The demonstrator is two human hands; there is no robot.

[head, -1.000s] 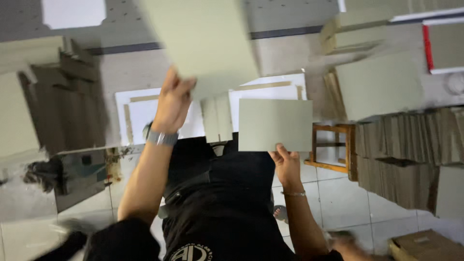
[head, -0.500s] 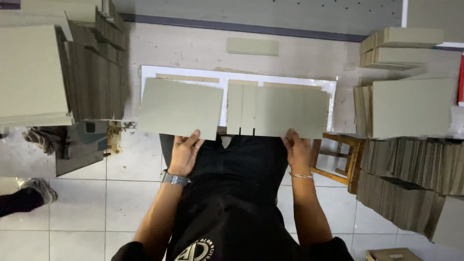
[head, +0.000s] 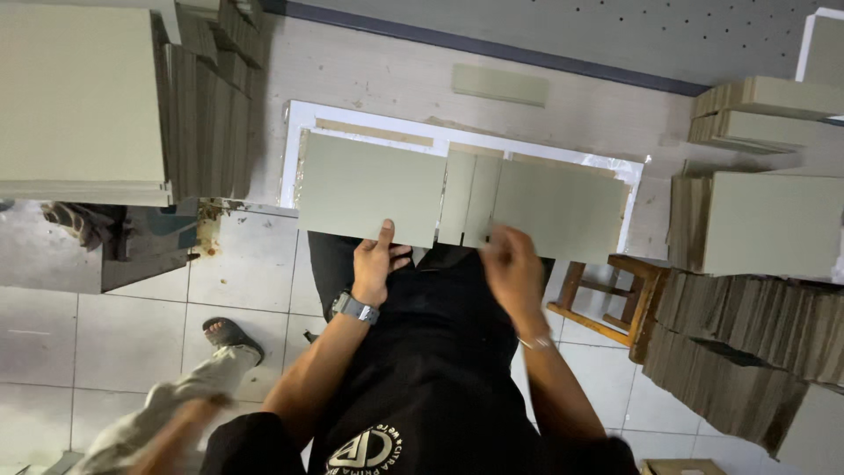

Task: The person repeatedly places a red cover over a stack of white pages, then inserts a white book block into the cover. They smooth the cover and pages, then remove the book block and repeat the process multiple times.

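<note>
A flat grey-green board panel (head: 369,186) is held by its near edge in the grip of the left hand (head: 376,264), the thumb laid on its face and the fingers curled beneath; it is kept level above the lap, over a white-edged sheet (head: 294,132) that lies on the floor. Just right of it, touching or nearly so, two narrow board strips (head: 470,198) and a second wide panel (head: 563,211) are set in a row. The right hand (head: 512,268) is seen blurred at the near edge of the strips; whether its grip is closed on them cannot be told. A wristwatch (head: 355,308) is worn on the left wrist and a thin bracelet (head: 534,343) on the right. A small wooden stool (head: 615,295) stands to the right, and beyond it piles of cut board (head: 756,220) are stacked. At far left a tall stack of panels (head: 79,97) is seen, and a single strip (head: 499,84) lies far off on the floor. A sandalled foot (head: 227,334) of another person is seen at near left on the tiles.
</note>
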